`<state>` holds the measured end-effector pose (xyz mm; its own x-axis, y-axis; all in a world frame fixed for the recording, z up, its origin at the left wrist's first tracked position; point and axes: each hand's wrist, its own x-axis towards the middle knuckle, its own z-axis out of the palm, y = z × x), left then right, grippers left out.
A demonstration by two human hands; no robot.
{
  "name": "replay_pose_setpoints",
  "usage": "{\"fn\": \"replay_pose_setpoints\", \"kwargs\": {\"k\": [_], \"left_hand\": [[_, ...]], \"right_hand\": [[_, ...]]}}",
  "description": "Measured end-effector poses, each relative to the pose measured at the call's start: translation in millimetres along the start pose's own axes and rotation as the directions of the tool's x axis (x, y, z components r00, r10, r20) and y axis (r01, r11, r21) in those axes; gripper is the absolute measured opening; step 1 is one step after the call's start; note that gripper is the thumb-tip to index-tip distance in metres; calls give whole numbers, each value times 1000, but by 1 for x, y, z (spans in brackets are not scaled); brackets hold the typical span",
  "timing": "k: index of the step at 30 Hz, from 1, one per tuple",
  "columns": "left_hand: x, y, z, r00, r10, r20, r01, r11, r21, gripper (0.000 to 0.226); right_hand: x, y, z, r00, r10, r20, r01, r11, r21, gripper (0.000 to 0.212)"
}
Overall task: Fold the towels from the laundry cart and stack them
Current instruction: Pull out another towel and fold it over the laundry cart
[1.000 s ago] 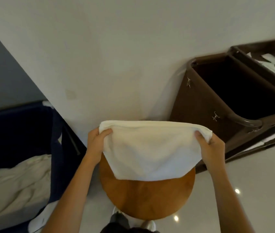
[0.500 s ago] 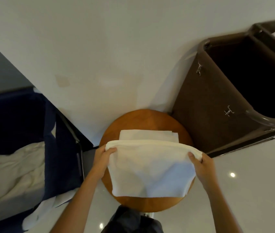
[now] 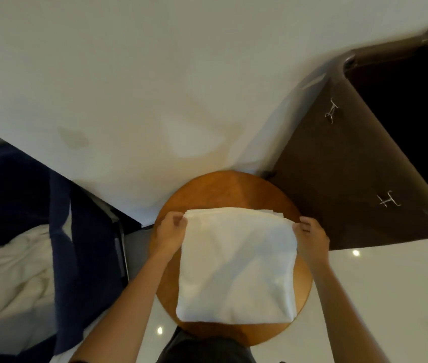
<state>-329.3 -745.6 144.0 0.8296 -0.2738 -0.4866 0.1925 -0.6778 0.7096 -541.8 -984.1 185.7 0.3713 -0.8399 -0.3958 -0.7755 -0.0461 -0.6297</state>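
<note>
A folded white towel [image 3: 236, 268] lay over the round wooden desk [image 3: 233, 187] at lower centre, hiding most of its top. The left hand [image 3: 169, 231] pinched the towel's upper left corner with its fingers [image 3: 178, 220] curled on the cloth. The right hand [image 3: 312, 237] pinched the upper right corner likewise. Only a sliver of another towel's edge [image 3: 273, 213] showed beneath. At left, a navy laundry cart [image 3: 81, 244] held crumpled white linen [image 3: 11, 273], cut off by the frame.

No writing, label, brand or number is legible anywhere.
</note>
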Motion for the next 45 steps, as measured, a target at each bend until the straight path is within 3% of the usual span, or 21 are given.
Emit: {"fn": "replay_pose_setpoints", "kwargs": {"k": [2,6,12,18,24,30,35,45], "left_hand": [[6,-3,3,1000,-22,9,22,999,29,10],[7,-17,4,983,-84,164,53,981,189,16],[-29,-31,1,949,-181,259,157,982,109,16],[-92,-56,-10,948,-208,242,199,978,61,16],[-180,-97,-30,960,-221,173,218,975,37,19],[-258,-164,-39,922,-380,79,379,925,26,11],[-306,-200,-54,883,-466,50,469,875,-118,12],[-377,-296,-126,807,-583,-92,494,752,-436,14]], "right_hand": [[5,-6,4,999,47,4,-47,999,24,32],[10,-10,15,997,37,72,-29,993,-115,26],[-8,-7,32,976,28,218,41,951,-305,30],[-54,-6,47,893,-95,439,281,880,-382,30],[-111,17,62,828,-100,551,320,892,-319,29],[-174,42,78,735,-128,666,416,860,-294,28],[-217,49,98,619,-99,779,506,809,-299,18],[-317,13,190,443,-78,893,726,617,-306,17]]}}
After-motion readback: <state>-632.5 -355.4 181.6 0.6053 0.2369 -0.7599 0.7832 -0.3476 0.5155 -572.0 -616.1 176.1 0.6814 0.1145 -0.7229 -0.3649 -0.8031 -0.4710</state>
